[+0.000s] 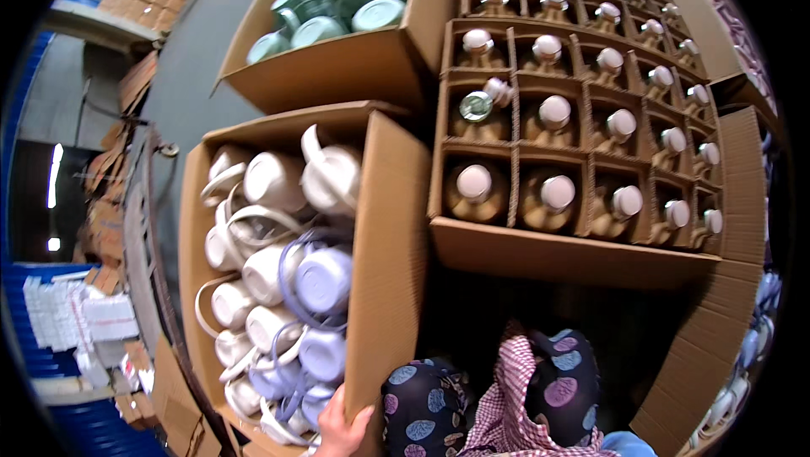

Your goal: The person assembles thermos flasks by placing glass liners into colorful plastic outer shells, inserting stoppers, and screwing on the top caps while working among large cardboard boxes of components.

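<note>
My left hand (342, 427) is closed over the top edge of an open cardboard box (390, 246), at its near right corner. The thumb lies on the outer side of the wall, and the other fingers are mostly hidden. Inside that box are several white plastic vessels (272, 180) with looped handles, most with their bases up. Lavender vessels (324, 281) of the same kind lie among them, nearest my hand. My right hand is not in view. A patch of light blue cloth (629, 444) shows at the lower edge.
Ahead right, a divided carton (574, 250) holds clear bottles with white caps; one bottle (477, 106) has its cap swung aside. Another box (321, 69) contains green vessels (378, 14). Far left are stacked cartons and a metal rail (160, 288). More vessels (747, 356) lie at the right.
</note>
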`<act>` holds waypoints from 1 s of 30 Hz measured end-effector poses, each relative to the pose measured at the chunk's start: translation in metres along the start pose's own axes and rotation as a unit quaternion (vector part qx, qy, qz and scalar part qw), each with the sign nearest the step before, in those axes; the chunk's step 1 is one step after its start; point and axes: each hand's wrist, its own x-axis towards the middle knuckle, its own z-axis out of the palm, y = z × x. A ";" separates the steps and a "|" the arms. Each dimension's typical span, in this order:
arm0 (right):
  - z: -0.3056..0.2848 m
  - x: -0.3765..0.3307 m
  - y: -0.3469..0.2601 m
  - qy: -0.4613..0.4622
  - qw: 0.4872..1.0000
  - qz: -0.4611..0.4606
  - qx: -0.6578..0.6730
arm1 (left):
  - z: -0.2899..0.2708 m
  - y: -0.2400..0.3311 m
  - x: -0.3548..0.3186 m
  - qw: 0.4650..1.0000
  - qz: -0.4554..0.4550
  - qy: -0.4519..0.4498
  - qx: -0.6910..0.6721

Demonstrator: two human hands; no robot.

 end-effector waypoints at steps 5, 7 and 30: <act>-0.039 -0.027 -0.056 0.015 1.000 -0.005 0.002 | 0.000 -0.005 -0.003 1.000 -0.006 0.002 0.013; -0.057 -0.034 -0.076 0.022 1.000 -0.020 -0.003 | 0.000 -0.006 -0.005 0.999 -0.017 0.029 0.038; -0.227 -0.151 -0.373 0.197 0.819 -0.539 -0.009 | -0.007 0.077 0.096 0.947 0.122 0.270 0.123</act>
